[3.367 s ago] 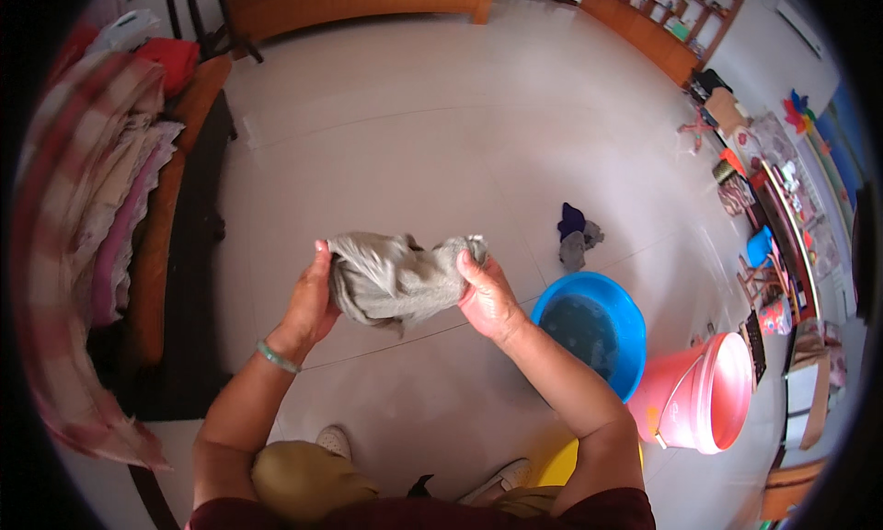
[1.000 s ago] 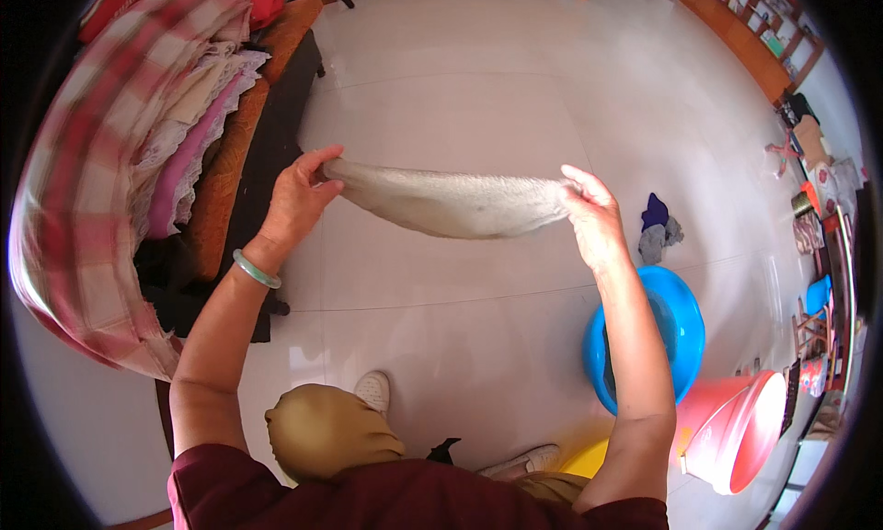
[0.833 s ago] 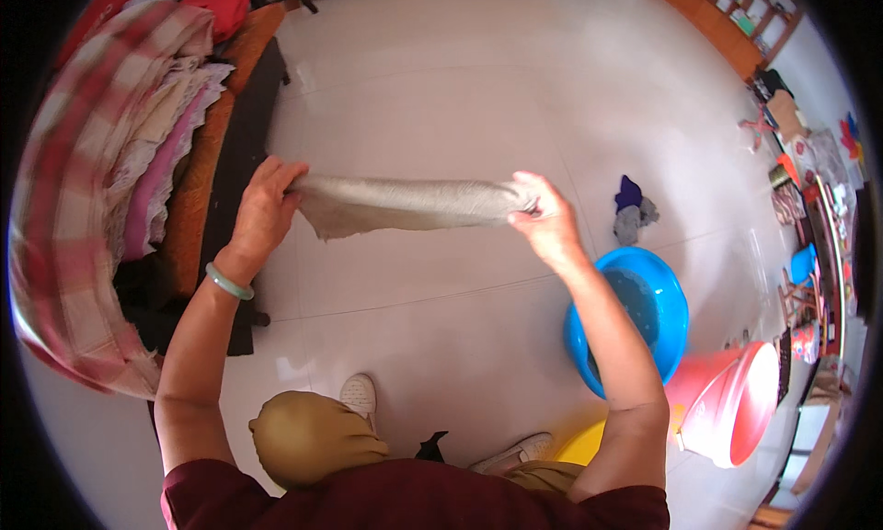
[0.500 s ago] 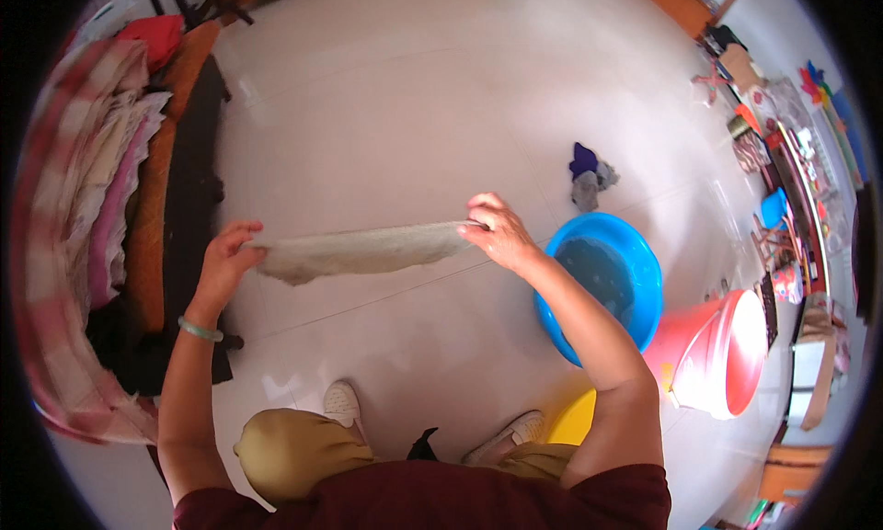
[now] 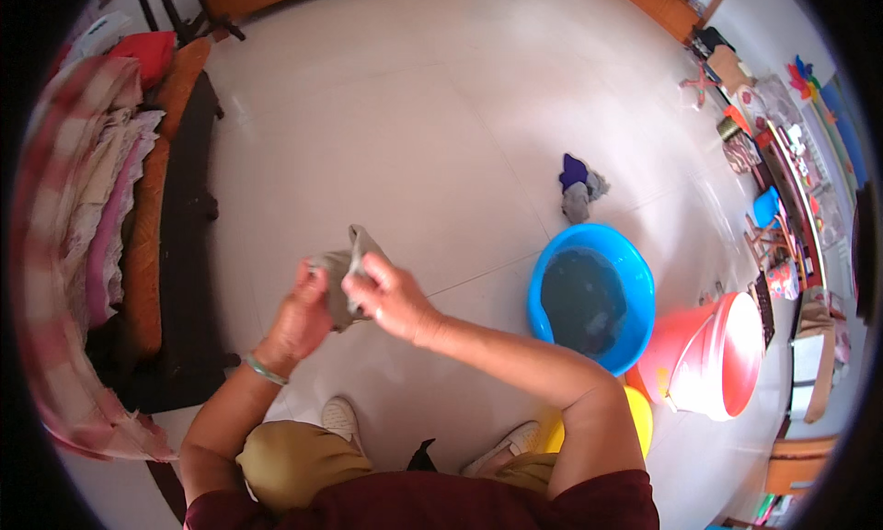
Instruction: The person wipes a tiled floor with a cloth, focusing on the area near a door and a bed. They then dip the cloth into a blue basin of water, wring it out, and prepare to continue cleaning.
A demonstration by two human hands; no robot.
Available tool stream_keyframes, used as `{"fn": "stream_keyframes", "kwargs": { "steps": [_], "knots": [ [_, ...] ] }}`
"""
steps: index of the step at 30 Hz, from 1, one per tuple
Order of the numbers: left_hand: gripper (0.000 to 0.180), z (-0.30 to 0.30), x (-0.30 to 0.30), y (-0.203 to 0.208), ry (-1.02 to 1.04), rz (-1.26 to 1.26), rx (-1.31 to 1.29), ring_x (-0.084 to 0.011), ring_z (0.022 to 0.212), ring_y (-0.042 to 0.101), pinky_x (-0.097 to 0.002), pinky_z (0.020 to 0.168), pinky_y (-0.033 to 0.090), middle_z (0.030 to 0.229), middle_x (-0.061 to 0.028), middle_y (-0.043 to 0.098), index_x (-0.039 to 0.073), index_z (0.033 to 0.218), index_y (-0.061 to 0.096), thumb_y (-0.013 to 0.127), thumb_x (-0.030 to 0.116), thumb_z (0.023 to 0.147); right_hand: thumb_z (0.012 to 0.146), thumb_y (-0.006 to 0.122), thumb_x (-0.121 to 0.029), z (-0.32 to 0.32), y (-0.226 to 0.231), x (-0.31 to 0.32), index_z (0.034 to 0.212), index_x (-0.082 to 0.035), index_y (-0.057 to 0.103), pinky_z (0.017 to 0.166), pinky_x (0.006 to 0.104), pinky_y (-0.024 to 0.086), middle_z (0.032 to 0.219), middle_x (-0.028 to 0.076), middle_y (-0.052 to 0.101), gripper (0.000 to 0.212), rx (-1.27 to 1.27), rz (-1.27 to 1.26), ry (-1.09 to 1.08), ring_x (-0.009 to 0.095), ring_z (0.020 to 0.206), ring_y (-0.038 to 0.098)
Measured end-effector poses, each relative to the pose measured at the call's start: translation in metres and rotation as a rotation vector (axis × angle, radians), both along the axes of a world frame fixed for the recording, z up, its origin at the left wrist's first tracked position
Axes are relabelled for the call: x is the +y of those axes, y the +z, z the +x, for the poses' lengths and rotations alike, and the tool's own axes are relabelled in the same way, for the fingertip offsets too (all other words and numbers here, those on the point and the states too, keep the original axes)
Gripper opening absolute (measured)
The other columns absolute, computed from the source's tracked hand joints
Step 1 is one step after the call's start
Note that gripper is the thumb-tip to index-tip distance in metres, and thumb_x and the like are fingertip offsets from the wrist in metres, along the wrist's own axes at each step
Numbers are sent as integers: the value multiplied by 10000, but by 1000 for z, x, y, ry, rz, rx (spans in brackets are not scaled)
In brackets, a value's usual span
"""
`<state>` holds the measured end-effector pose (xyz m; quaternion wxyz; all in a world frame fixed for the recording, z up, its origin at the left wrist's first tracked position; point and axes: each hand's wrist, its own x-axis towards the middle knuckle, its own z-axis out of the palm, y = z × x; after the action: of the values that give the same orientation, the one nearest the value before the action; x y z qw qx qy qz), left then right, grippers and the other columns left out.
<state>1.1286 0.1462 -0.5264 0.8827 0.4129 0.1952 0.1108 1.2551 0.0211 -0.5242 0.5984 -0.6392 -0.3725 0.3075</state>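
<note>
A greyish-beige cloth (image 5: 333,274) is bunched and folded between my two hands, held above the tiled floor. My left hand (image 5: 302,319), with a pale green bangle at its wrist, grips the near left side of the cloth. Fingers of my right hand (image 5: 395,302) are closed on the other side, close beside the left. To the right of my hands is a blue basin (image 5: 640,286) with grey, cloudy water (image 5: 579,300) in it. Just beyond the basin, dark blue and grey cloth pieces (image 5: 576,185) lie on the floor.
A pink bucket (image 5: 676,364) stands right of the basin, next to a partly hidden yellow container (image 5: 637,424). Along the left runs a dark-sided wooden seat (image 5: 189,217) piled with bedding (image 5: 78,208). A cluttered shelf (image 5: 791,176) lines the far right.
The cloth was stretched wide between my hands; now it is bunched up. My hands have come together, the right moving left and nearer, the left moving right.
</note>
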Motion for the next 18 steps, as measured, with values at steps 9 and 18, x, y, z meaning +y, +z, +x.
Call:
{"fn": "stream_keyframes", "kwargs": {
  "steps": [9,18],
  "knots": [
    [447,-3,-5,-21,-154,-133,-116,-99,839,531,-283,775,426,992,14,579,97,1145,561,701,391,838,877,448,-19,-2,-8,9,1388,-51,406,757,272,454,1030,38,540,514,771,151,419,121,796,507],
    [151,-2,1,-51,-36,-212,179,-163,912,622,-351,842,513,972,-30,650,72,987,626,602,205,921,896,477,-14,-46,-60,7,1446,-25,236,902,377,458,1172,203,494,600,-140,246,63,332,1051,549]
  ]
}}
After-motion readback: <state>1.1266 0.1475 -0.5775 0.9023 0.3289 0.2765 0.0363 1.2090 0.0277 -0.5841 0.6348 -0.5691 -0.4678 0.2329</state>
